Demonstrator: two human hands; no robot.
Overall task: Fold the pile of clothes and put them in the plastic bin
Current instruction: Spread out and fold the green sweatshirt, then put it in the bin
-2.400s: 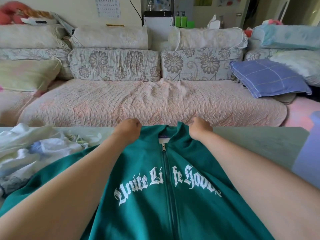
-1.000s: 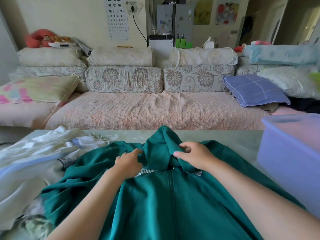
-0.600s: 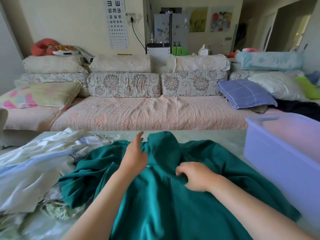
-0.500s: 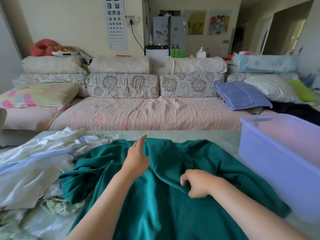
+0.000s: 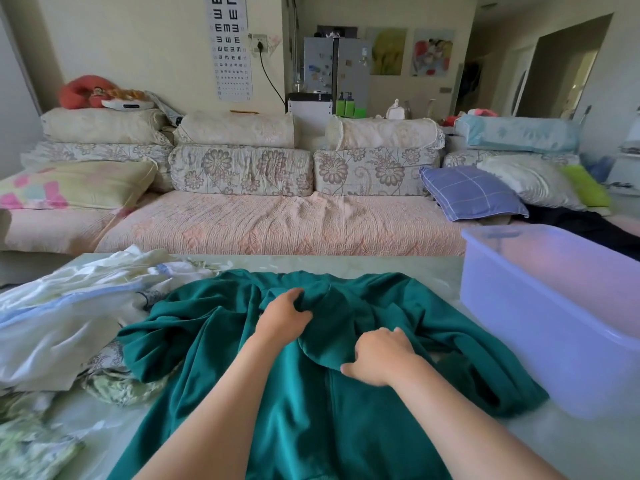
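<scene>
A green zip-up hoodie (image 5: 311, 410) lies back side up across the table in front of me, its hood bunched near the middle. My left hand (image 5: 284, 318) presses on the hood fabric with its fingers curled into a fold. My right hand (image 5: 379, 356) grips the edge of the hood a little nearer to me. To the left lies the pile of clothes (image 5: 69, 323), white, pale blue and floral pieces. The translucent lilac plastic bin (image 5: 554, 306) stands on the table at the right, beside the hoodie's sleeve.
The pale green table (image 5: 571, 445) ends at its far edge against a pink-covered sofa (image 5: 277, 223) with floral cushions. A blue checked pillow (image 5: 471, 192) lies on the sofa behind the bin. More floral cloth (image 5: 27, 445) sits at the near left.
The hoodie has been turned from front up, lettering showing, to back up. Both hands left the collar and now hold the hood at the middle; the left hand closed onto it.
</scene>
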